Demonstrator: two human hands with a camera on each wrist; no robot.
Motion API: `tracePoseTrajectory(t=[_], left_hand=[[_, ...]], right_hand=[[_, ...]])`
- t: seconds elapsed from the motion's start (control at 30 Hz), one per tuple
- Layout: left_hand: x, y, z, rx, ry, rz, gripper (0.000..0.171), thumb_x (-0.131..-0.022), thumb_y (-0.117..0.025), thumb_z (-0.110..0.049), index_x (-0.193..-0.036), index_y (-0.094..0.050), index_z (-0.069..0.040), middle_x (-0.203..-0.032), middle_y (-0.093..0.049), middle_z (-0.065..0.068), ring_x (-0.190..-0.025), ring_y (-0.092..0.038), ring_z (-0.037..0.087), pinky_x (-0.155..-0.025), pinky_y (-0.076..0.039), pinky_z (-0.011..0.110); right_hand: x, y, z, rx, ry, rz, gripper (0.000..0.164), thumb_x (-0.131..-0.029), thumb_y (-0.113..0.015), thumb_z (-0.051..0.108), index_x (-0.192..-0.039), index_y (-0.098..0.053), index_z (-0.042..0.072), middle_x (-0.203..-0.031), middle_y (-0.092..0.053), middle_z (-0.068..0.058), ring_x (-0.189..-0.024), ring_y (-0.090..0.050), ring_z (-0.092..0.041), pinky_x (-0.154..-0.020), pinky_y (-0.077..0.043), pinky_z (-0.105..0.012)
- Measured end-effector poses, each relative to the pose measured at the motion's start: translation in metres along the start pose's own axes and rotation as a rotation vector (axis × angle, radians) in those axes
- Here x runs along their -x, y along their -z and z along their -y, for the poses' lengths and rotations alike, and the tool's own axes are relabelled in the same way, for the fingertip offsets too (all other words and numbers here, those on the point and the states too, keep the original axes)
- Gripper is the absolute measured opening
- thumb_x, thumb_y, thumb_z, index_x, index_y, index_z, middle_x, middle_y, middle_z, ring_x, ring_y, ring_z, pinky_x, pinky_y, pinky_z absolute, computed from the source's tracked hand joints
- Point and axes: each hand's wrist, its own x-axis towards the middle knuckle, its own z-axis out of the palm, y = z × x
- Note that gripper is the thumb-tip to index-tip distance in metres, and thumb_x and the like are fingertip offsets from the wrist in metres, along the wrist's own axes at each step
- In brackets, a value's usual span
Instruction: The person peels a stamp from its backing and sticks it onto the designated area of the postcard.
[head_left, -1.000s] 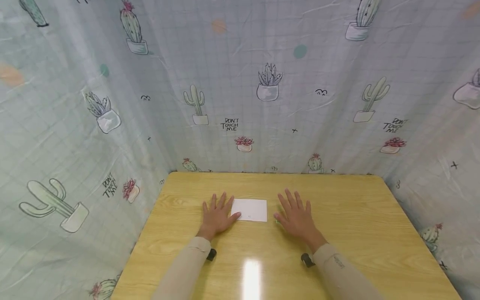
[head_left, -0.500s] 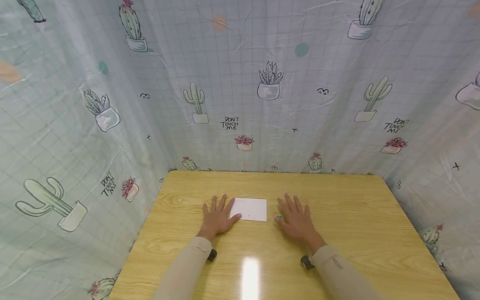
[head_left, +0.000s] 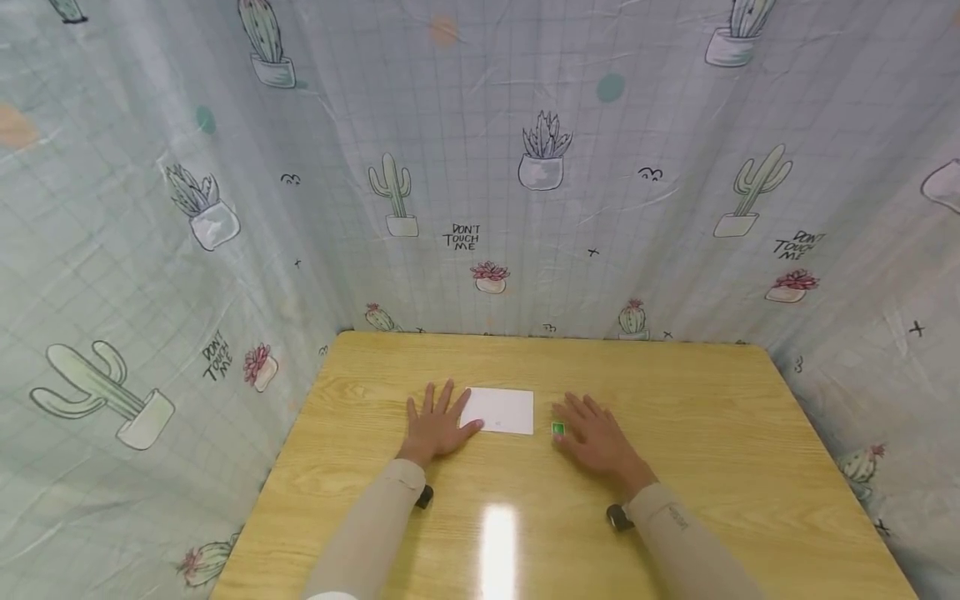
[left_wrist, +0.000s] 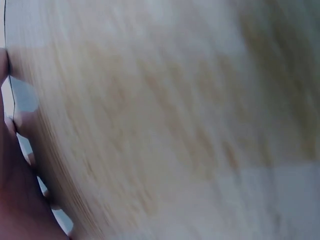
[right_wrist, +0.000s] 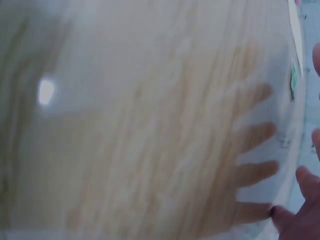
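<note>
A white rectangular sheet (head_left: 501,408) lies flat on the wooden table, left of its middle. My left hand (head_left: 433,427) rests with spread fingers at the sheet's left edge; thumb and index tip are over or beside that edge. To the right of the sheet lies a small green square with a pale border (head_left: 558,428), also seen edge-on in the right wrist view as a green sliver (right_wrist: 293,80). My right hand (head_left: 597,437) is beside it, fingers extended and closer together, thumb tip at its lower edge. Whether the thumb touches it, I cannot tell. Neither hand grips anything.
The yellow wooden table (head_left: 712,483) extends in front of and beyond both hands. A bright light reflection (head_left: 498,550) shows on its near part. Behind and at both sides hangs a curtain (head_left: 480,183) printed with cacti. A dark wrist camera (head_left: 618,517) sits at the right wrist.
My right hand's fingers have drawn closer together and moved slightly right, uncovering the green square. The left hand stays about where it was. The head view has tilted up and down slightly.
</note>
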Motion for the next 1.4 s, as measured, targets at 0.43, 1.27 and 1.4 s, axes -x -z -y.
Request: tracePoseTrajectory(t=[0.43, 1.27, 1.4], left_hand=[[-0.007, -0.005, 0.01, 0.064, 0.007, 0.033, 0.081, -0.101, -0.039, -0.073, -0.168, -0.018, -0.033, -0.179, -0.002, 0.006, -0.163, 0.009, 0.045, -0.121, 0.011, 0.079], [-0.004, -0.002, 0.007, 0.033, 0.013, 0.025, 0.08, -0.101, -0.038, -0.074, -0.168, -0.018, -0.035, -0.179, -0.003, 0.005, -0.164, 0.006, 0.044, -0.122, 0.006, 0.079], [-0.007, -0.003, 0.005, 0.035, 0.01, 0.032, 0.081, -0.1, -0.036, -0.077, -0.168, -0.016, -0.037, -0.179, -0.001, 0.004, -0.164, 0.008, 0.043, -0.122, 0.006, 0.079]], right_hand=[[-0.003, 0.0, -0.004, -0.132, -0.005, 0.025, 0.048, -0.099, -0.069, 0.04, -0.141, -0.067, 0.016, -0.166, -0.039, -0.02, -0.157, -0.022, -0.053, -0.123, -0.006, -0.077], [-0.013, -0.009, 0.005, 0.037, -0.089, -0.074, 0.036, -0.094, -0.076, 0.034, -0.124, -0.078, 0.014, -0.153, -0.058, -0.015, -0.144, -0.048, -0.05, -0.122, -0.032, -0.063], [-0.01, -0.007, 0.0, -0.042, -0.105, -0.085, 0.04, -0.092, -0.078, 0.033, -0.127, -0.076, 0.013, -0.153, -0.058, -0.016, -0.146, -0.046, -0.051, -0.123, -0.03, -0.065]])
